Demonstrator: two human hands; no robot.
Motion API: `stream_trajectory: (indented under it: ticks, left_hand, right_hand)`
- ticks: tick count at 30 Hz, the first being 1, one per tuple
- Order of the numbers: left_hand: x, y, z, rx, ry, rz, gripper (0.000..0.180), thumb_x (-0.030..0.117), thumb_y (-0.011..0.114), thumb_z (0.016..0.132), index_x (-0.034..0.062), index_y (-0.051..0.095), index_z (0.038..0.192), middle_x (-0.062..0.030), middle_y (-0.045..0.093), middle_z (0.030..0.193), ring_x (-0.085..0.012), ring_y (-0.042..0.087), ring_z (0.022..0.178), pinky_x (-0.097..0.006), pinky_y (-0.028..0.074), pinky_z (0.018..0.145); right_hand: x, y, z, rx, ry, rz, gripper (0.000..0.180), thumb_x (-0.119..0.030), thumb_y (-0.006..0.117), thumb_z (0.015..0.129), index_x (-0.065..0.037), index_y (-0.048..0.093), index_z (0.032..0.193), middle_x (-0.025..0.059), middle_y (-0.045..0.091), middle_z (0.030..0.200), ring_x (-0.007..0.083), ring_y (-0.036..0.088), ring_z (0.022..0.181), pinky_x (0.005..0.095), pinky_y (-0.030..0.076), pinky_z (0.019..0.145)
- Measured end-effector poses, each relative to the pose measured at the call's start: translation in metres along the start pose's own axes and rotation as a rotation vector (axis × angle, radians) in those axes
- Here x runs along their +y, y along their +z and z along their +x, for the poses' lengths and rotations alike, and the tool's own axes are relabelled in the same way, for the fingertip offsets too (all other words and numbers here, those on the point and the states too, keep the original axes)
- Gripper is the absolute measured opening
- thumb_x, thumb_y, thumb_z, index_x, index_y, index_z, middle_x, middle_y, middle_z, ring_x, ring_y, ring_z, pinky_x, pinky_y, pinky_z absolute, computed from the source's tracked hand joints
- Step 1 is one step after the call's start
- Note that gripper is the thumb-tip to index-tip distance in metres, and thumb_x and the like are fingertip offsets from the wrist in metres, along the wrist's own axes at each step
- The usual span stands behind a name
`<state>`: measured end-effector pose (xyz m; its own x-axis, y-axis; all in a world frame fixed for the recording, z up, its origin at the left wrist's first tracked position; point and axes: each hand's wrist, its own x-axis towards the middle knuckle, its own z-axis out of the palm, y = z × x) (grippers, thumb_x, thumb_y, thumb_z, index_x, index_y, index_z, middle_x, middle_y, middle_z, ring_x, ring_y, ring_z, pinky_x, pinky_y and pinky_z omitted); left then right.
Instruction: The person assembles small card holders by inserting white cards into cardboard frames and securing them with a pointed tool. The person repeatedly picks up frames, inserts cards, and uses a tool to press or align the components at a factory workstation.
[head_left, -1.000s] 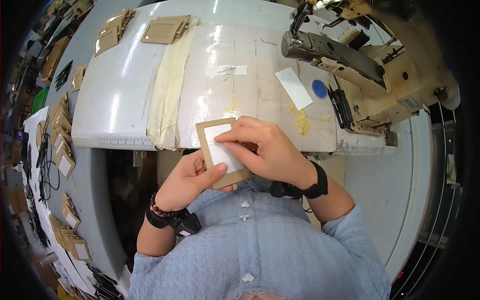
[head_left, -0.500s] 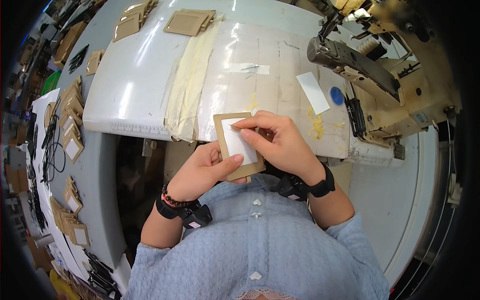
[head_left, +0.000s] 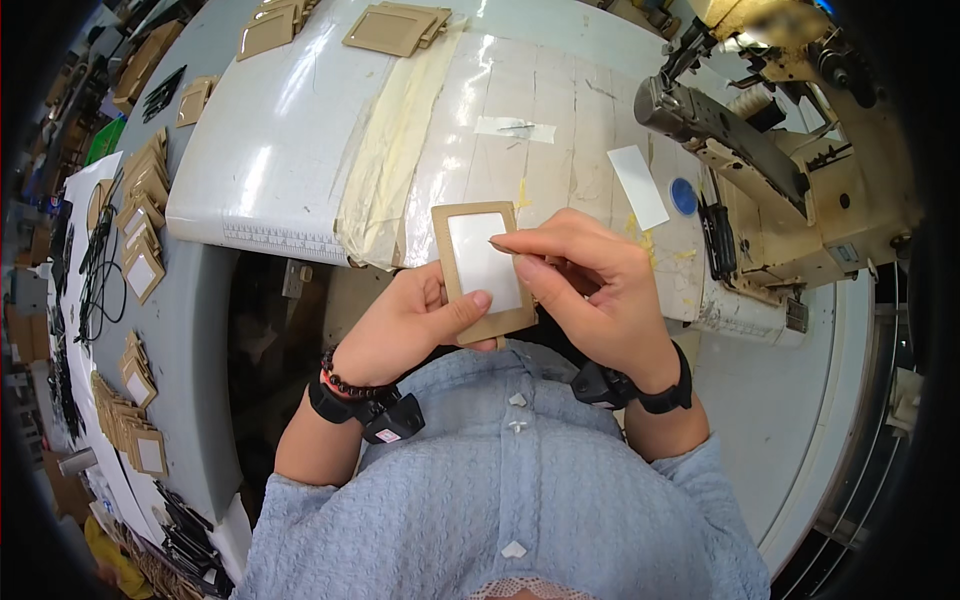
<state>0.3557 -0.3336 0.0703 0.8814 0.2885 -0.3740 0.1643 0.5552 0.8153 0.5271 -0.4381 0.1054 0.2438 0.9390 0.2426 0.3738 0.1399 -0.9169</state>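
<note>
In front of my body, my left hand (head_left: 415, 318) holds a tan card holder (head_left: 446, 238) with a white, glossy window framed by stitched edges. Its thumb presses on the lower part of the window, and the other fingers are behind the holder. My right hand (head_left: 600, 285) is at the holder's right edge, thumb and forefinger drawn together over the window. A small dark tip shows at those fingertips; I cannot make out what it is. The holder is nearly upright, tilted slightly, above the front edge of the worktable (head_left: 300, 160).
A sewing machine (head_left: 730, 140) stands at the right. Near it lie a white card strip (head_left: 638, 187), a blue disc (head_left: 683, 196) and a black-handled tool (head_left: 716, 235). Tan holders (head_left: 395, 28) are stacked at the back; more holders (head_left: 143, 265) line the left table beside black cords (head_left: 95, 290).
My right hand has moved right across the holder, uncovering its top edge and more of the window. My left hand keeps its hold. The whole view has shifted slightly.
</note>
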Motion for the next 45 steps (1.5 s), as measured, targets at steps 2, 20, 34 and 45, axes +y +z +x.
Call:
stream_trajectory:
  ticks: [2, 20, 34, 45]
  left_hand:
    - [-0.002, -0.002, 0.001, 0.036, 0.012, -0.015, 0.037, 0.019, 0.055, 0.096, -0.0037, 0.048, 0.125, -0.0103, 0.062, 0.113, -0.0155, 0.063, 0.098, -0.03, 0.057, 0.081]
    - [-0.012, -0.012, 0.013, 0.076, 0.022, -0.019, 0.031, 0.019, 0.053, 0.097, -0.0025, 0.051, 0.12, -0.0085, 0.062, 0.109, -0.0145, 0.064, 0.096, -0.032, 0.057, 0.084]
    - [-0.011, -0.021, 0.001, 0.028, 0.009, -0.076, 0.035, 0.016, 0.049, 0.098, -0.0013, 0.045, 0.128, -0.0087, 0.06, 0.114, -0.0151, 0.063, 0.097, -0.029, 0.058, 0.077]
    - [-0.007, -0.02, -0.007, -0.006, 0.008, -0.065, 0.036, 0.017, 0.05, 0.098, -0.0026, 0.044, 0.127, -0.0094, 0.062, 0.108, -0.0148, 0.064, 0.09, -0.028, 0.057, 0.072]
  right_hand:
    - [-0.002, -0.001, 0.0, 0.009, -0.032, -0.016, 0.021, 0.003, 0.06, 0.084, -0.002, 0.069, 0.102, 0.0044, 0.057, 0.077, 0.0061, 0.051, 0.061, 0.0205, 0.039, 0.05]
    - [-0.018, 0.001, 0.004, 0.056, -0.153, -0.236, 0.018, 0.004, 0.061, 0.082, -0.001, 0.067, 0.097, 0.0076, 0.056, 0.075, 0.0147, 0.054, 0.056, 0.0254, 0.042, 0.049]
    - [-0.01, 0.017, 0.003, -0.033, -0.014, -0.225, 0.02, 0.005, 0.06, 0.082, -0.001, 0.068, 0.1, 0.0092, 0.06, 0.081, 0.0154, 0.058, 0.062, 0.0255, 0.046, 0.053]
    - [-0.001, 0.021, 0.005, -0.038, -0.031, -0.208, 0.019, 0.005, 0.06, 0.083, -0.001, 0.068, 0.099, 0.0099, 0.063, 0.085, 0.0152, 0.059, 0.065, 0.0247, 0.046, 0.053]
